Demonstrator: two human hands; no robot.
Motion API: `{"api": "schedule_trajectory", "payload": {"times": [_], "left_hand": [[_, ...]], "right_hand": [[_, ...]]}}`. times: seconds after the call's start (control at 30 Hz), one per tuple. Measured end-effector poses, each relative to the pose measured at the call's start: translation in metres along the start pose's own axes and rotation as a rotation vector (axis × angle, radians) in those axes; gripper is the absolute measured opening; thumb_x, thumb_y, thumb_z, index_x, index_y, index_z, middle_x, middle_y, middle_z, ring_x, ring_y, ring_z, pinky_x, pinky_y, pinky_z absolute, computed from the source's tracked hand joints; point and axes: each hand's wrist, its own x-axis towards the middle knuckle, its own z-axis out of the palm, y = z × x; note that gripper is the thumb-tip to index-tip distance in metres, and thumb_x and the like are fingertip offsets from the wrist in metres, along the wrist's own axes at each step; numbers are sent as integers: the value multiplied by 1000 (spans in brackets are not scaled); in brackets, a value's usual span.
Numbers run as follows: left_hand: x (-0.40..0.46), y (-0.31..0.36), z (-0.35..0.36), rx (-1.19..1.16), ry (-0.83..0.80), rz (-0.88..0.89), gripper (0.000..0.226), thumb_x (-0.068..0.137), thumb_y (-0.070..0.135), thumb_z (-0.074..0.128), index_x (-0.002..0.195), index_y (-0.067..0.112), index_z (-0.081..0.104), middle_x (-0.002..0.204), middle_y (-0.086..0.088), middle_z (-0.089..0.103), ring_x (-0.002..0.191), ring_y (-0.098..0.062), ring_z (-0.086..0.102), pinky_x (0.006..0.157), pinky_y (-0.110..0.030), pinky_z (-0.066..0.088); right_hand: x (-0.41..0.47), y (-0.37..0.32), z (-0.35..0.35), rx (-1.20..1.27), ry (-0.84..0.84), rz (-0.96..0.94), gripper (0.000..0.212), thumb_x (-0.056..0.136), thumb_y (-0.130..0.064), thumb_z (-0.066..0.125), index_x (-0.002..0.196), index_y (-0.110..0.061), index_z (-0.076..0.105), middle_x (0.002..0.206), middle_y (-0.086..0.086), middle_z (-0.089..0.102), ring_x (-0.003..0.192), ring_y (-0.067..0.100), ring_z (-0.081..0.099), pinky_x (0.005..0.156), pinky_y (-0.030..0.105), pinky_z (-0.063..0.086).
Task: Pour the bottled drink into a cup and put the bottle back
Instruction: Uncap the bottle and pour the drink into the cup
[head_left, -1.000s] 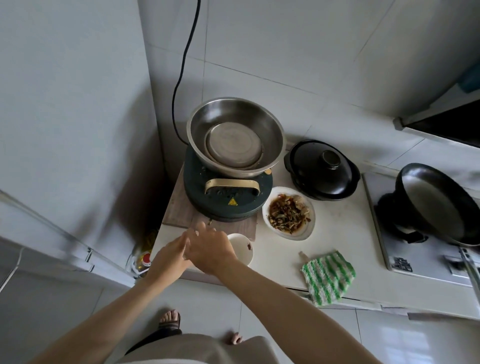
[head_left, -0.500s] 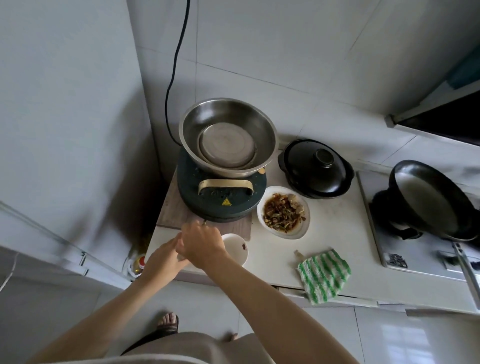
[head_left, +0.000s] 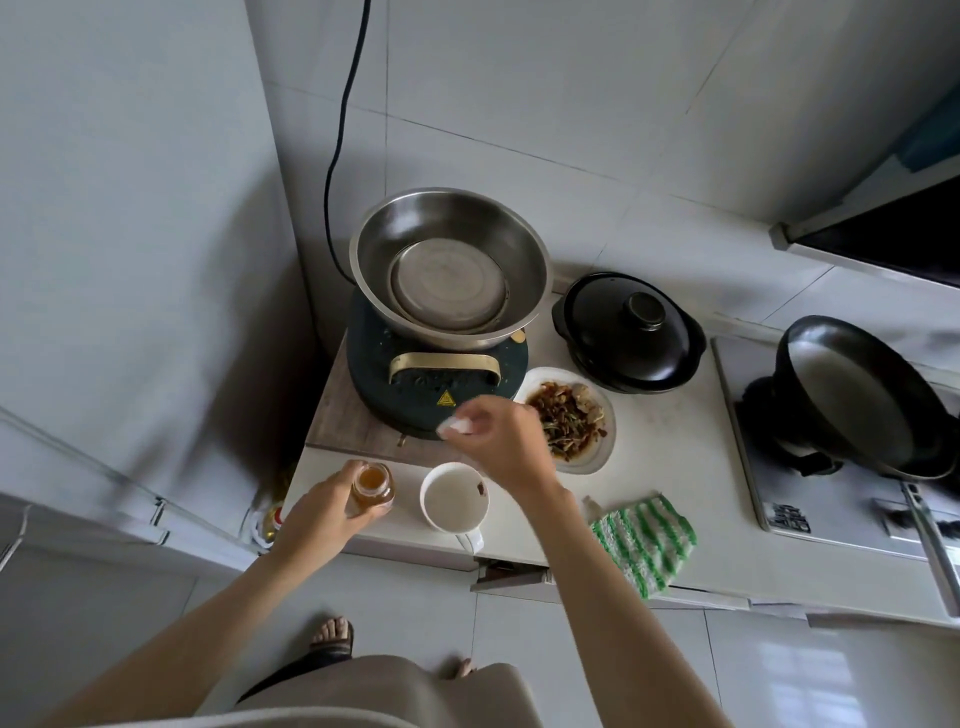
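White counter (head_left: 675, 467) runs left to right; gas hob at the right end carries a black frying pan (head_left: 857, 400). Back left: steel basin (head_left: 449, 265) sits on a dark round cooker (head_left: 436, 384) with a brass handle, cooker on a wooden board (head_left: 343, 415). Black lidded clay pot (head_left: 628, 332) just right of the basin. White plate of stir-fried food (head_left: 569, 415) in front of the pot, beside the cooker. Green-and-white striped cloth (head_left: 647, 540) hangs over the counter's front edge. White cup (head_left: 454, 496) stands upright near the front edge, interior pale, handle toward the person. Left hand (head_left: 322, 512) wrapped around a small bottle (head_left: 373, 483) of amber drink, upright, mouth open, just left of the cup, not touching it. Right hand (head_left: 501, 441) above and behind the cup, fingers pinched on a small white cap (head_left: 457, 426), blurred. Sandalled foot visible on the floor below.
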Motion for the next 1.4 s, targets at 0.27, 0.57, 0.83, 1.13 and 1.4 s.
{"api": "schedule_trajectory", "payload": {"times": [0.27,0.57,0.83,1.13,1.4], "left_hand": [[0,2,3,-27,-34,-45,50,76,53,77,114,32,52,107,11,72,98,-10,68,85,-33,58],[-2,7,4,-20,-45,-65,52,76,48,79,115,25,55,106,8,74,97,-8,70,81,-19,51],[0,7,8,-53,-26,-91,61,72,42,84,119,23,51,109,5,70,100,-13,68,84,-22,52],[-3,8,13,-171,-41,-126,47,77,32,82,105,43,47,107,7,67,101,-11,64,83,-16,44],[3,18,-9,-43,-138,-60,56,75,33,85,121,28,54,115,7,63,104,-9,60,81,-15,44]], "right_hand": [[-94,120,26,-91,77,443,20,79,-40,82,82,-22,76,90,-10,73,79,6,68,72,26,54],[-108,140,62,-409,33,334,23,65,-37,92,64,-28,70,79,-14,72,79,16,64,58,27,51],[-108,137,50,-324,88,308,44,76,-46,79,107,-20,63,98,-2,72,95,23,66,68,34,54],[-94,78,50,24,-167,280,99,74,-65,74,150,-25,24,151,-2,43,129,20,53,101,41,49],[-80,52,83,31,-170,341,112,74,-56,82,155,-24,13,156,0,36,134,27,48,102,47,49]]}}
